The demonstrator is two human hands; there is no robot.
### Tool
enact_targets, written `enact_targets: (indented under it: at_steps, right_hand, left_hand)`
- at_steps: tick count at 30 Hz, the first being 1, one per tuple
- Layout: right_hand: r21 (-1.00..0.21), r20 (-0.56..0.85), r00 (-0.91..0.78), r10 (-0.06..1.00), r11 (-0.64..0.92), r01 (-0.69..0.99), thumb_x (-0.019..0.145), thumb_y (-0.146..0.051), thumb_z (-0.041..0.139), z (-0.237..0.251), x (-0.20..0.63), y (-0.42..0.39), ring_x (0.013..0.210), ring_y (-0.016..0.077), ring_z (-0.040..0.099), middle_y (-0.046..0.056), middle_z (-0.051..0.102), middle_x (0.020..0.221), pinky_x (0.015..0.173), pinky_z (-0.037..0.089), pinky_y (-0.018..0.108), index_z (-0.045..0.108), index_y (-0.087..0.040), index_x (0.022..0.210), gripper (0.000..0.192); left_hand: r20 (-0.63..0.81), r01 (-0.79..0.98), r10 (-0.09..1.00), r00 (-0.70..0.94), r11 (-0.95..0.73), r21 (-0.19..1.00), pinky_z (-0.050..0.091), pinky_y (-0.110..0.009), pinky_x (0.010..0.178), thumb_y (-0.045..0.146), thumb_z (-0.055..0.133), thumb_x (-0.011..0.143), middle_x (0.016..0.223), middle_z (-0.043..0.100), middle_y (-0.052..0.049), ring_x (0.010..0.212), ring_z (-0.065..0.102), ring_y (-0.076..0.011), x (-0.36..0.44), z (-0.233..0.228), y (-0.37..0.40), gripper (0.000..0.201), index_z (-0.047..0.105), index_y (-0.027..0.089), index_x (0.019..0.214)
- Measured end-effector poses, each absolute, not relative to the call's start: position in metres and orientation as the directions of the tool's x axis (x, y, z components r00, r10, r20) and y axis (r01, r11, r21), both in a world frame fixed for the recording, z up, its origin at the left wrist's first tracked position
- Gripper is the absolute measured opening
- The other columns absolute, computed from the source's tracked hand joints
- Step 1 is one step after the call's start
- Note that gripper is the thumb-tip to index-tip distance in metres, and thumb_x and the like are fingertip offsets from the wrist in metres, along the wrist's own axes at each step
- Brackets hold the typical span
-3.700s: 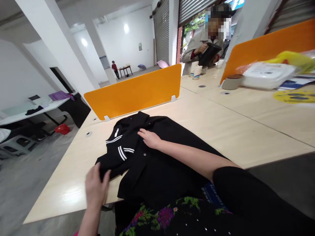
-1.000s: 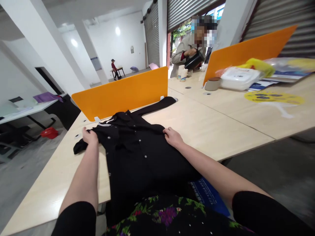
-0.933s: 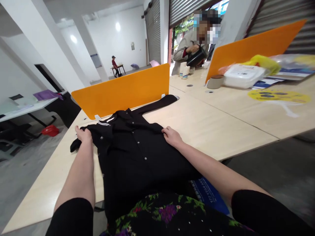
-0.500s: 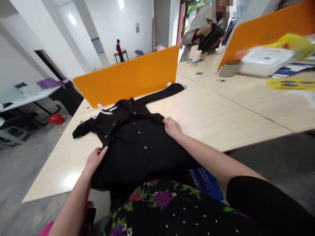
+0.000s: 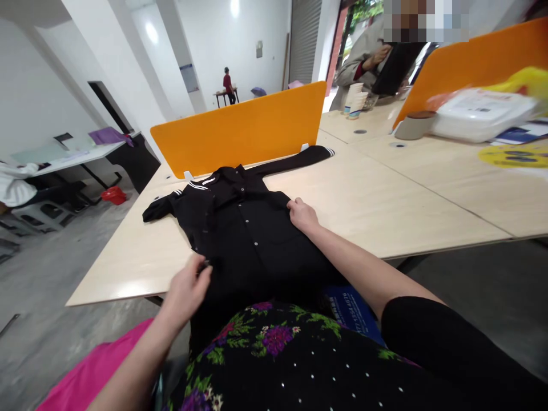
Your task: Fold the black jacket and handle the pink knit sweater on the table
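Paper cups (image 5: 355, 101) stood in nested stacks on the far desk; insides n/v from this angle. White plastic box (image 5: 482, 111), R side of the desk, was lidded, contents couldn't be made out. Red tub (image 5: 113, 195) sat on the floor, too small in view to tell what it held. Co-worker's hand (image 5: 380, 55) was on a dark jug (image 5: 396, 68), contents hidden.

Blk shirt (image 5: 240, 240) lay spread on the pale desk (image 5: 385, 200), collar end away from wearer. Its lower end ran into the dark floral clothing (image 5: 299, 342), so hem hard to make out. R hand (image 5: 303, 214) was closed on the shirt's R edge. L hand (image 5: 188, 285) was at the shirt's lower L edge, fingers curled, slightly blurred; couldn't tell if it gripped cloth. Blue printed item (image 5: 353, 311) was partly hidden under R forearm; yellow fan (image 5: 514, 155) cut off at frame edge.

Orange divider (image 5: 244, 131) stood just beyond the collar, w/ one sleeve running along its base. Tape roll (image 5: 415, 124) sat next to the box.
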State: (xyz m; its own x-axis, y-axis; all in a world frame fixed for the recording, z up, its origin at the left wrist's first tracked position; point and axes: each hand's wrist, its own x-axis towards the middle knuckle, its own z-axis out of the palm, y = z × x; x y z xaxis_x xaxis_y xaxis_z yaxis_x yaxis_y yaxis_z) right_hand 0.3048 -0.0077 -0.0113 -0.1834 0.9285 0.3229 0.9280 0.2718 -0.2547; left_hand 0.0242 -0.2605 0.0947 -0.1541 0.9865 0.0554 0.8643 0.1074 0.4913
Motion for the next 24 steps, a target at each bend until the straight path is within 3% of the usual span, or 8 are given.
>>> enact_targets:
  at_steps: [3,5,10,12,14,17,20,24]
  right_hand:
    - [-0.263,0.324,-0.186,0.928,0.277,0.924,0.091,-0.015,0.035,-0.011,0.304,-0.008,0.072,0.0169,0.053,0.008,0.056,0.103,0.057,0.029,0.029,0.063,-0.021,0.106,0.032]
    - [-0.269,0.326,-0.185,0.927,0.279,0.922,0.091,-0.015,0.036,-0.010,0.304,-0.008,0.071,0.0168,0.053,0.008,0.056,0.102,0.056,0.029,0.030,0.063,-0.021,0.106,0.032]
    - [-0.276,0.332,-0.188,0.924,0.286,0.918,0.091,-0.016,0.037,-0.011,0.305,-0.006,0.069,0.0162,0.051,0.007,0.055,0.101,0.056,0.027,0.030,0.063,-0.022,0.105,0.030]
    - [-0.284,0.333,-0.187,0.924,0.287,0.915,0.091,-0.017,0.037,-0.011,0.305,-0.005,0.069,0.0161,0.051,0.007,0.055,0.100,0.056,0.027,0.030,0.064,-0.022,0.105,0.031]
    - [-0.303,0.331,-0.180,0.926,0.285,0.909,0.091,-0.017,0.037,-0.011,0.305,-0.007,0.069,0.0160,0.051,0.007,0.055,0.100,0.057,0.028,0.029,0.064,-0.022,0.105,0.031]
    - [-0.340,0.309,-0.144,0.940,0.251,0.906,0.091,-0.015,0.037,-0.011,0.302,-0.012,0.069,0.0160,0.050,0.007,0.054,0.100,0.057,0.029,0.029,0.064,-0.022,0.104,0.031]
    - [-0.372,0.280,-0.105,0.954,0.209,0.904,0.089,-0.014,0.037,-0.010,0.298,-0.019,0.069,0.0164,0.051,0.008,0.054,0.100,0.059,0.031,0.029,0.064,-0.021,0.103,0.031]
    - [-0.352,0.242,-0.098,0.965,0.182,0.918,0.087,-0.013,0.039,0.000,0.294,-0.036,0.082,0.0214,0.054,0.011,0.056,0.103,0.065,0.036,0.031,0.065,-0.019,0.102,0.031]
  left_hand:
    - [-0.130,0.725,0.953,0.273,-0.115,0.679,0.047,-0.027,0.077,0.041,0.046,0.083,0.094,0.064,-0.003,0.081,0.059,-0.0159,0.060,0.071,-0.259,0.033,0.056,0.023,0.108]
    - [-0.203,0.726,0.914,0.352,-0.130,0.676,0.046,-0.028,0.083,0.039,0.045,0.083,0.091,0.064,-0.004,0.085,0.059,-0.0165,0.064,0.049,-0.260,0.027,0.061,0.023,0.098]
    - [-0.219,0.759,0.976,-0.012,0.152,0.634,0.046,-0.028,0.072,0.036,0.040,0.084,0.072,0.062,-0.002,0.073,0.061,-0.0164,0.038,-0.009,-0.279,0.019,0.052,0.022,0.077]
    - [-0.236,0.681,0.945,-0.227,0.328,0.655,0.046,-0.028,0.065,0.038,0.042,0.084,0.068,0.060,0.001,0.061,0.062,-0.0151,0.026,-0.029,-0.290,0.019,0.049,0.021,0.088]
    - [-0.263,0.604,0.890,-0.373,0.448,0.659,0.046,-0.028,0.056,0.041,0.050,0.081,0.073,0.061,0.002,0.051,0.059,-0.0142,0.017,-0.047,-0.296,0.036,0.045,0.019,0.109]
    - [-0.271,0.625,0.887,-0.375,0.457,0.632,0.049,-0.028,0.059,0.037,0.062,0.074,0.087,0.066,-0.003,0.064,0.065,-0.0173,0.011,-0.069,-0.292,0.059,0.042,0.016,0.126]
    - [-0.261,0.727,0.911,-0.320,0.413,0.549,0.049,-0.031,0.079,0.034,0.062,0.076,0.099,0.068,-0.011,0.096,0.065,-0.0241,0.018,-0.082,-0.277,0.040,0.060,0.015,0.111]
    - [-0.287,0.740,0.895,-0.341,0.444,0.505,0.046,-0.036,0.086,0.035,0.052,0.082,0.094,0.070,-0.017,0.104,0.062,-0.0303,0.038,-0.089,-0.254,0.027,0.068,0.014,0.090]
